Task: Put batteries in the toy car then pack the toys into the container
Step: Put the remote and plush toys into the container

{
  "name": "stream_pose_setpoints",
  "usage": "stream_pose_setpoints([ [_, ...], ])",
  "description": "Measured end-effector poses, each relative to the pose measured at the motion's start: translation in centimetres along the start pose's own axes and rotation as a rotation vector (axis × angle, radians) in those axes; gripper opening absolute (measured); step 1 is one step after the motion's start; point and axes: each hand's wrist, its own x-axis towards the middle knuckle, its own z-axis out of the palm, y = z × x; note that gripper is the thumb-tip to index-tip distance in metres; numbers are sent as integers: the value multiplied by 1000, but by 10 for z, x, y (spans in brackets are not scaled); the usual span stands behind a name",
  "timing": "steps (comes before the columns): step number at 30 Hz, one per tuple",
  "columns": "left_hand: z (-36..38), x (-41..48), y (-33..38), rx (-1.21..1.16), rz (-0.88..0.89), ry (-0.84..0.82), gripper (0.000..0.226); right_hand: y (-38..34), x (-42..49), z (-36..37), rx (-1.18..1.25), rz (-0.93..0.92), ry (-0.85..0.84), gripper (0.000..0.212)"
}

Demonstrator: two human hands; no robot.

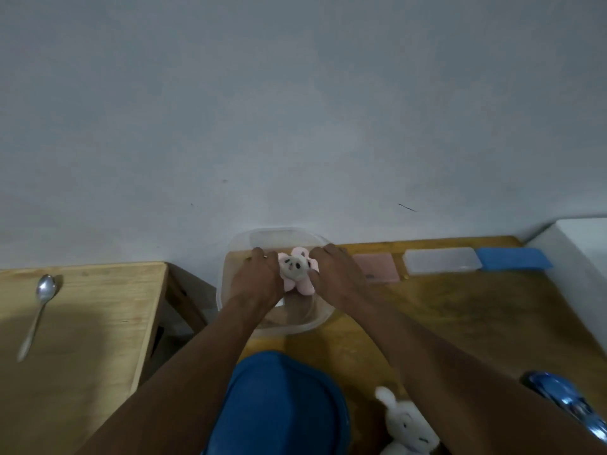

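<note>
A clear plastic container (241,239) stands at the back of the wooden table against the wall. Both my hands reach into it and hold a small pink and white plush toy (297,269) between them. My left hand (259,277) grips its left side, my right hand (338,272) its right side. A white plush rabbit (407,425) lies at the near edge of the table, below my right forearm. A shiny blue toy car (571,405) sits at the lower right, partly hidden by my arm. No batteries are visible.
A blue lid (279,405) lies near me in front of the container. A pink case (377,267), a clear box (440,261) and a blue box (512,257) line the back edge. A spoon (37,310) rests on a second table at left, across a gap.
</note>
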Motion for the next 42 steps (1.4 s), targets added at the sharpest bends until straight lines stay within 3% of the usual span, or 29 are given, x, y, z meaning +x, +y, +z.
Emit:
stream_pose_setpoints([
  [5, 12, -52, 51, 23, 153, 108, 41, 36, -74, -14, -12, 112, 25, 33],
  [10, 49, -121, 120, 68, 219, 11, 51, 95, -166, -9, -2, 198, -68, 34],
  [14, 82, -174, 168, 59, 249, -54, 43, 129, -231, -4, -1, 228, -127, 38],
  [20, 118, -226, 202, 87, 228, -126, 49, 150, -297, 9, 41, 301, -159, 45],
  [25, 137, -244, 204, 75, 95, -217, 65, 158, -319, 22, 72, 356, -239, 63],
  [27, 142, -246, 204, 75, 82, -227, 72, 160, -321, 25, 114, 375, -234, 61],
  [33, 154, -229, 201, 70, 43, -293, 79, 165, -309, 29, 215, 431, -279, 87],
  [42, 165, -215, 199, -61, -33, -289, 75, 165, -288, 35, 289, 452, -377, 81],
])
